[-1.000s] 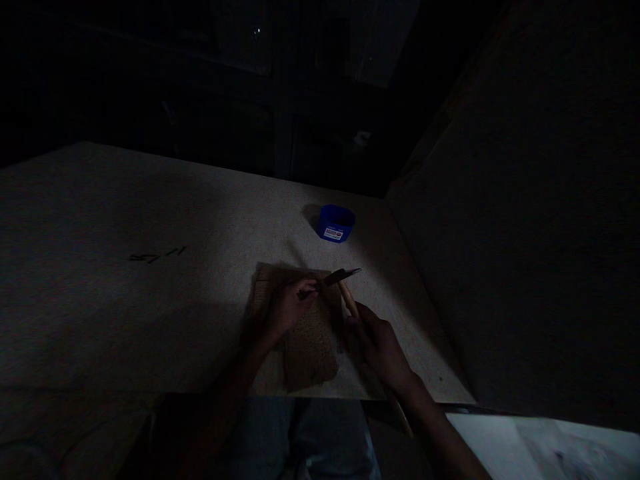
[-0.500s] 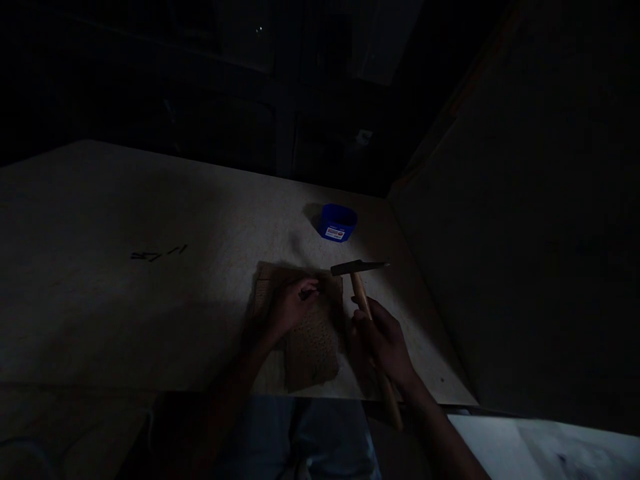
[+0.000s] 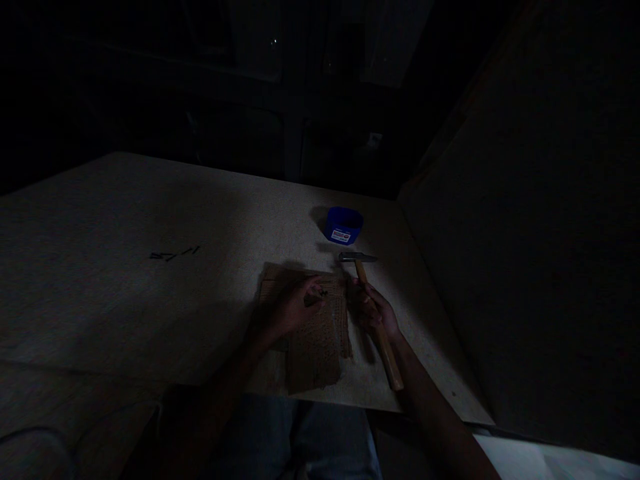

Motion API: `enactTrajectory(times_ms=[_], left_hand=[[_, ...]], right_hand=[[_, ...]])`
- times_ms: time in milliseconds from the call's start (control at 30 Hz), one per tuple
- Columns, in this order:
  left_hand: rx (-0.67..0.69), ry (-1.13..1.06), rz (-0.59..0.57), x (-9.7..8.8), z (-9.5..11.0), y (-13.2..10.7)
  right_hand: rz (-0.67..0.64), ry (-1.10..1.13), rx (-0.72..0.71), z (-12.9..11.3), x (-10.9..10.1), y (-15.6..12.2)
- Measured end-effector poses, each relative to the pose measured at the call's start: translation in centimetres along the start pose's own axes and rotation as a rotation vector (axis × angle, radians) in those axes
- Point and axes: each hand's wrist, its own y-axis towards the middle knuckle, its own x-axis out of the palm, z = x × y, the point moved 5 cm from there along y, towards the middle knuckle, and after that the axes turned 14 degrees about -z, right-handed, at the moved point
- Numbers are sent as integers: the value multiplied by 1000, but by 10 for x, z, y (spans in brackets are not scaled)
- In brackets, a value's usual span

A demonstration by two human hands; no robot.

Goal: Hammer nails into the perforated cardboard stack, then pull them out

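My left hand (image 3: 295,308) rests over a brown, ragged-edged sheet (image 3: 314,363), perhaps cardboard, marked with many small dents. Its thumb and fingers curl towards each other around a small dark piece (image 3: 324,293), too dim to name. My right hand (image 3: 375,310) is closed around the wooden handle of a hammer (image 3: 394,373), just right of the sheet. The hammer's metal head points up and away from me, above the table and short of the blue container.
A blue plastic container (image 3: 344,227) with a white label stands behind the sheet. Several thin dark sticks (image 3: 175,254) lie on the pale tabletop (image 3: 225,213) at the left. A dark upright panel (image 3: 525,267) borders the table on the right. The room is very dim.
My right hand has turned and lowered the hammer, its handle end moving up onto the table side. My left hand has shifted slightly right, its fingers a little wider apart. The view has shifted slightly.
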Motion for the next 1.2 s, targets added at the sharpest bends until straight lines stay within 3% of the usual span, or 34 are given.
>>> enactTrajectory(times_ms=[100, 200, 333, 467, 533, 633, 800, 1000, 1200], left_hand=[[28, 19, -7, -11, 15, -7], [39, 47, 140, -38, 24, -16], [-15, 121, 497, -99, 9, -35], [-227, 293, 759, -171, -27, -65], [-427, 511, 756, -201, -42, -79], [-650, 725, 581, -231, -58, -89], [-754, 749, 469, -253, -71, -85], [-872, 722, 491, -260, -76, -70], [-748, 690, 526, -259, -67, -70]], right_hand=[[-77, 159, 25, 4, 1, -3], [-80, 266, 19, 5, 5, -7], [-96, 323, 21, 7, 10, -11], [-122, 331, 38, 8, 13, -11], [-119, 337, 36, 9, 15, -11], [-78, 331, 30, 9, 16, -12], [-29, 254, 21, 7, 13, -13], [-32, 231, -11, 4, 3, -10], [-52, 187, -42, 2, 6, -8]])
